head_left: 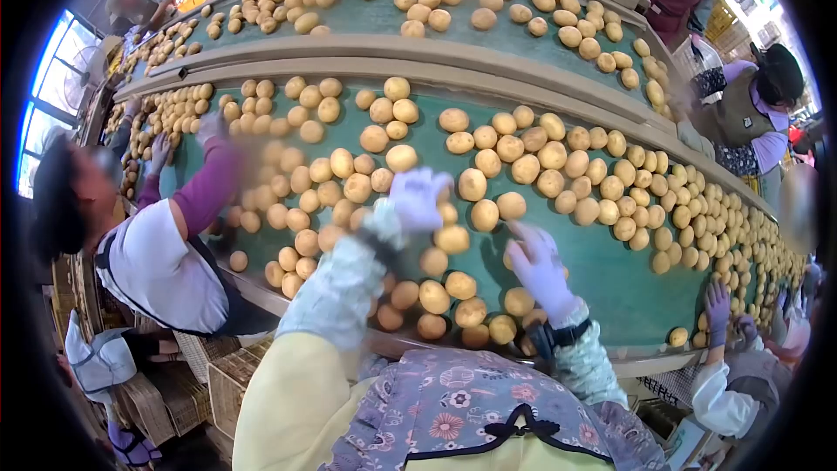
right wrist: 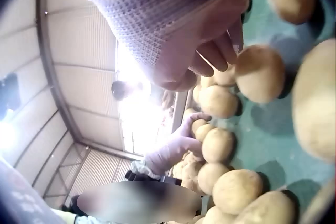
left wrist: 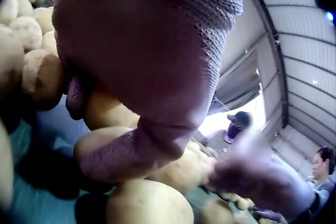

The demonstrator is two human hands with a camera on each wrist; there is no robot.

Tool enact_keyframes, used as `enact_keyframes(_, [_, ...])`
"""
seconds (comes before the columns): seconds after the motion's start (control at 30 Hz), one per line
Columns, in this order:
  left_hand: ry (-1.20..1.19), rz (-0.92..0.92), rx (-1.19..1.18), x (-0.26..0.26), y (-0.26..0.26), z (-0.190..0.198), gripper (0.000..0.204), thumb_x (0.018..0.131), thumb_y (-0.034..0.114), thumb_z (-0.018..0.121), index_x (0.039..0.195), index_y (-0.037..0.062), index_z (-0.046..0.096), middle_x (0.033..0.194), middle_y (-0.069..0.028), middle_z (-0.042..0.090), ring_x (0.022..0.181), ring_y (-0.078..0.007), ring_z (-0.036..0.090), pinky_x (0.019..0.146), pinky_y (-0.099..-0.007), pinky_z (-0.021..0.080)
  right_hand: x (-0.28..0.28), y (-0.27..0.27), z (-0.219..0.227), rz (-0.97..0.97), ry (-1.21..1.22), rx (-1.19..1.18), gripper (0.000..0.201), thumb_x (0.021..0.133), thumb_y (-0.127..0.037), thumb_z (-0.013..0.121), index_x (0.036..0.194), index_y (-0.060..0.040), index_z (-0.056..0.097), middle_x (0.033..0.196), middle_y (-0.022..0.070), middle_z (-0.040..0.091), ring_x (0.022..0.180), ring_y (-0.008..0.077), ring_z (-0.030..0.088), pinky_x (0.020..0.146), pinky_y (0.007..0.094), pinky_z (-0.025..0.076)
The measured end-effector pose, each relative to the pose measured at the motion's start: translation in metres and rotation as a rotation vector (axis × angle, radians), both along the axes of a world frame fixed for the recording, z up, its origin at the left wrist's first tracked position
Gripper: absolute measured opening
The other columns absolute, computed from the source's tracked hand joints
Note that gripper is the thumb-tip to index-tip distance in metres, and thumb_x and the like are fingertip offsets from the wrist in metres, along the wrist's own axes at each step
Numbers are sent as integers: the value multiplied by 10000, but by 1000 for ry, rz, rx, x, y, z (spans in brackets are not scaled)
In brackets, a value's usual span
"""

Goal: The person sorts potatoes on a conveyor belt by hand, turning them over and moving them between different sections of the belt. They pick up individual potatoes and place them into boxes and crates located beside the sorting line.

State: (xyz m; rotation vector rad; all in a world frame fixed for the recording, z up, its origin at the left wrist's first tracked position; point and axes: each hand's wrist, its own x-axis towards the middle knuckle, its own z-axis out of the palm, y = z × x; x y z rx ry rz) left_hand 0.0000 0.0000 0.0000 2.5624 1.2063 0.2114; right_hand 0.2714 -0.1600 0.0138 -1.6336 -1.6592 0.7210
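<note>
Many round, tan potatoes (head_left: pixel 524 168) lie on a green conveyor belt (head_left: pixel 602 296). My left hand (head_left: pixel 418 198), in a pale purple glove, is lowered among the potatoes at the middle of the belt. In the left wrist view its thumb and fingers curl round a potato (left wrist: pixel 107 109), partly hidden under the palm. My right hand (head_left: pixel 539 270), gloved alike, hovers to the right with its fingers loosely bent. The right wrist view shows its fingertips close to a potato (right wrist: pixel 260 74), with nothing in its grasp.
A raised beam (head_left: pixel 349 52) divides this belt from a second potato-covered belt behind. A person (head_left: pixel 166 244) in a white top reaches over the belt at left. Another person's gloved hand (head_left: pixel 717 310) is at the right edge. Wooden crates (head_left: pixel 235 379) stand below at left.
</note>
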Motion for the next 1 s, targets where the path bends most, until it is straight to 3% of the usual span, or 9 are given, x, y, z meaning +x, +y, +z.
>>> enact_keyframes(0.07, [-52,-58,55,-23,-62,-19,350,842,260,781,1176,224,683,1100,-70,653,1085,-319,666,951,-495,493,-27,28,19,75,-85,158,424,954,-122,758,1371,-48,731,1309,186,763,1166,394,732,982,530,589])
enact_keyframes(0.3, [188,265,156,-169,-75,-14,207,911,363,830,948,191,719,1014,-72,693,992,-313,695,862,-468,509,-176,240,-16,334,-279,397,387,1041,-159,607,1421,-86,629,1392,176,721,1206,408,716,1052,527,563])
enact_keyframes(0.43, [-53,538,165,-255,-36,-12,308,995,405,803,1018,101,761,940,-81,720,812,-295,707,739,-437,540,-205,274,6,236,-534,-175,477,1042,-284,598,1489,-117,586,1493,180,682,1323,418,690,1115,530,547])
enact_keyframes(0.53, [-896,890,-749,-274,-25,11,499,1194,484,521,1165,44,754,937,-37,711,688,-111,587,668,-297,519,-193,279,0,286,-434,-370,522,1032,-379,600,1508,-166,569,1500,231,662,1335,447,681,1137,532,537])
enact_keyframes(0.7, [-1484,620,-1226,-232,-29,38,526,1216,493,459,1371,32,660,1201,-126,729,986,-234,706,870,-272,576,-206,211,-1,233,-389,-548,558,917,-484,718,1404,-226,634,1424,216,636,1322,434,666,1121,514,548])
enact_keyframes(0.77, [-1546,501,-1347,-216,-32,28,527,1219,487,453,1409,29,631,1314,-149,712,1116,-277,735,944,-310,603,-195,179,-37,281,-193,-464,478,982,-426,696,1398,-199,634,1328,188,692,1235,393,727,1059,487,589])
enact_keyframes(0.83, [-1137,124,-707,-202,-43,22,517,1238,441,404,1523,38,558,1515,-182,610,1377,-324,668,1075,-459,607,-196,134,-33,142,630,-717,421,1095,-360,631,1472,-178,585,1273,160,725,1121,366,776,978,467,647])
enact_keyframes(0.93, [-1216,46,-1035,-191,-57,20,611,1259,399,310,1711,-11,357,1739,-192,420,1591,-324,468,1304,-509,407,-199,78,-2,-126,1571,-614,424,1168,-327,575,1557,-170,510,1274,146,720,1034,334,793,920,471,686])
enact_keyframes(1.0, [-1188,-107,-1241,-183,-56,35,708,1254,423,301,1760,-67,232,1814,-188,334,1671,-326,354,1403,-487,217,-204,53,-3,-128,1797,-508,446,1172,-330,581,1580,-178,485,1275,160,714,1067,342,785,936,499,688])
